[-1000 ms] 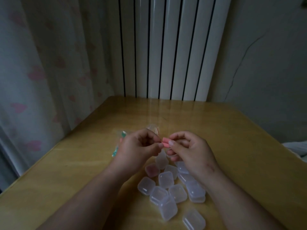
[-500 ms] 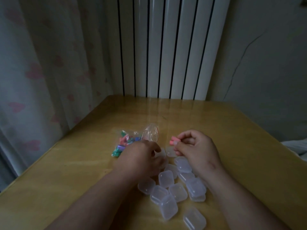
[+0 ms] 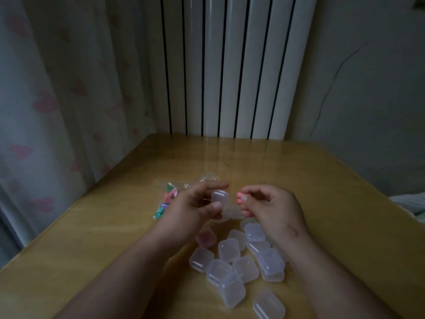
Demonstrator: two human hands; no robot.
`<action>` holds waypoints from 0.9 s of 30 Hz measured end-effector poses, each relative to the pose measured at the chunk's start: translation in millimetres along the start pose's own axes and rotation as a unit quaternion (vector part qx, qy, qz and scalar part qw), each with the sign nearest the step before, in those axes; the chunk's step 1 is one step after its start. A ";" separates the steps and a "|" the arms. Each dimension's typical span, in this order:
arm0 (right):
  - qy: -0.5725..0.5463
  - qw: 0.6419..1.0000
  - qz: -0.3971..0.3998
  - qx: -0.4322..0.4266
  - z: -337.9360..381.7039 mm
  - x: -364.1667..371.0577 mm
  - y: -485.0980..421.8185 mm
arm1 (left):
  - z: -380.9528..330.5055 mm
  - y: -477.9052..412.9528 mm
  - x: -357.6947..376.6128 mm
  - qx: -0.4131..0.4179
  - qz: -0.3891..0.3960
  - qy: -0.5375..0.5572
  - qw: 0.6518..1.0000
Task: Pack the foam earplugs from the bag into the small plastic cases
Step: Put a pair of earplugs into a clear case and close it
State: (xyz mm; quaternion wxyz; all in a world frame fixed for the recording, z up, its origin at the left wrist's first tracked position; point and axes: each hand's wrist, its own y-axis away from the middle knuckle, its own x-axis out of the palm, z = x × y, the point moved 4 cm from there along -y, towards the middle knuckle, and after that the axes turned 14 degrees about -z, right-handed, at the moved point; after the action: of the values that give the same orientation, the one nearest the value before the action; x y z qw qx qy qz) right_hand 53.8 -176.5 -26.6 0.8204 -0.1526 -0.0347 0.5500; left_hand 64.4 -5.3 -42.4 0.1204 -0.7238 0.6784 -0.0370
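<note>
Steady the small clear square plastic case (image 3: 219, 196), gripped in the curled left hand (image 3: 195, 208) just beyond the heap of clear cases (image 3: 232, 256). Feed in tip-first the pink foam earplugs (image 3: 239, 197), pinched by the right hand (image 3: 271, 210) beyond that same heap. Tips pointing left at the case, long axis seemingly level, mostly hidden.

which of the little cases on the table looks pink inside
The case at the pile's left edge, near the left hand: it shows pink, while the other cases look clear.
</note>
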 end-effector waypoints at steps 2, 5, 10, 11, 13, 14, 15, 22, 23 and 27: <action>-0.001 1.000 0.008 0.014 -0.7 1.7 0.9 | 2.3 -2.6 0.3 0.007 -0.004 0.022 1.000; 0.004 0.999 0.025 0.034 0.2 3.1 3.0 | 5.2 -6.2 0.6 0.009 -0.006 0.040 0.999; 0.021 0.997 0.059 0.040 0.8 5.6 5.5 | 3.9 -6.4 -1.8 0.009 -0.029 0.101 0.994; 0.021 0.997 0.065 0.039 0.6 6.2 6.0 | 2.1 -5.8 -1.8 0.011 -0.031 0.111 0.993; 0.011 0.997 0.073 0.038 0.0 7.4 6.6 | -1.0 -4.8 -2.3 0.015 -0.031 0.124 0.992; 0.002 0.996 0.078 0.040 0.0 8.1 7.0 | -1.7 -4.7 -3.1 0.017 -0.032 0.126 0.991; -0.008 0.995 0.083 0.045 0.1 8.8 7.4 | -2.0 -4.9 -3.4 0.019 -0.032 0.127 0.991; 0.016 0.998 0.054 0.032 -1.2 9.6 6.9 | 1.8 -4.1 -0.3 0.002 0.002 0.169 0.986; 0.034 0.998 0.044 0.011 -1.2 9.2 6.4 | 1.4 -4.4 -1.3 -0.003 0.000 0.171 0.985; 0.064 0.997 0.014 -0.035 0.6 7.4 8.0 | 2.1 -6.8 -3.8 -0.014 -0.016 0.104 0.994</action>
State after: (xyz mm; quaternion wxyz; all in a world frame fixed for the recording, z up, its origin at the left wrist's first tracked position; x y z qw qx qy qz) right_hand 49.4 -166.8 -29.2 0.8073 -0.2172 0.0010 0.5488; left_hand 71.2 -1.0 -42.5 0.0387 -0.7286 0.6757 -0.1049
